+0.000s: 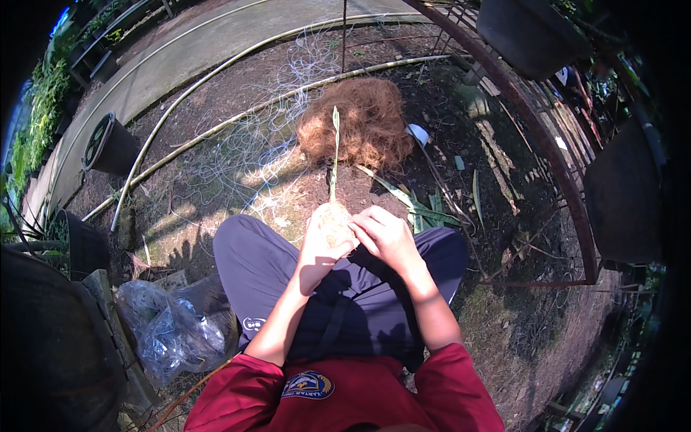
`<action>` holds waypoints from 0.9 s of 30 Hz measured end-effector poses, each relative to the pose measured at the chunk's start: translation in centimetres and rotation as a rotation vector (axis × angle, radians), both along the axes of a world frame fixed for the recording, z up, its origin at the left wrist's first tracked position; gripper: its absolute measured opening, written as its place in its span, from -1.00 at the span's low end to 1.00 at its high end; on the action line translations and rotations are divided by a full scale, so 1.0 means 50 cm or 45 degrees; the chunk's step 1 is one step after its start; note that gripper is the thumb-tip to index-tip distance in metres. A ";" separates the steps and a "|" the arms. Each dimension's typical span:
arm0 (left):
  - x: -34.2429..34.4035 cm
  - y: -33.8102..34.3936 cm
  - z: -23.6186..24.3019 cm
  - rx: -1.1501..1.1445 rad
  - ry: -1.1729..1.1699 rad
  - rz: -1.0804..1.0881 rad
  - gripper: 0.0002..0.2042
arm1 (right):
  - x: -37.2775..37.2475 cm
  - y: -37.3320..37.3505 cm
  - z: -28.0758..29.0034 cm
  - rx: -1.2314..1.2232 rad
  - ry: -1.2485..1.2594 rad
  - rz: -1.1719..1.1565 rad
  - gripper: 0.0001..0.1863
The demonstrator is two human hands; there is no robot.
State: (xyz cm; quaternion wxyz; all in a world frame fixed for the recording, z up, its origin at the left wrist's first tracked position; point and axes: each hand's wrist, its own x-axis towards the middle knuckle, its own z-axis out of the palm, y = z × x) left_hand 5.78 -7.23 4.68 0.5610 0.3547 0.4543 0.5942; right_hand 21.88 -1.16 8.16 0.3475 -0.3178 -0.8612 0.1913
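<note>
A fibre-wrapped root ball [335, 226], pale and brightly sunlit, sits above my lap. One long, narrow green leaf [335, 147] stands up from it and points away from me. My left hand [314, 250] is closed round the ball's left side and underside. At the ball's right edge, my right hand [389, 236] has its thumb and fingers pinched together; whatever lies between the fingertips is too small to make out. Just beyond the leaf is a big heap of brown coconut fibre [367, 119]. Several cut green leaves [432, 214] lie by my right knee.
Loose tangled string [266, 137] spreads over the soil at the front left. Long pale poles [216, 129] cross the ground. A black pot [111, 144] lies tilted at left, and a clear plastic bag [169, 327] rests beside my left leg. A rusty metal frame [558, 162] stands at right.
</note>
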 end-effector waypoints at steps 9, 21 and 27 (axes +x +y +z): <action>-0.002 0.002 -0.013 0.012 -0.034 -0.052 -0.32 | -0.002 0.018 -0.040 -0.624 0.201 0.044 -0.87; -0.001 -0.002 0.010 -0.043 -0.128 -0.023 -0.37 | -0.007 -0.001 -0.029 -0.181 0.231 0.008 -0.86; 0.000 0.001 0.003 -0.056 -0.109 -0.020 -0.35 | -0.001 0.005 -0.042 -0.354 0.312 -0.006 -0.88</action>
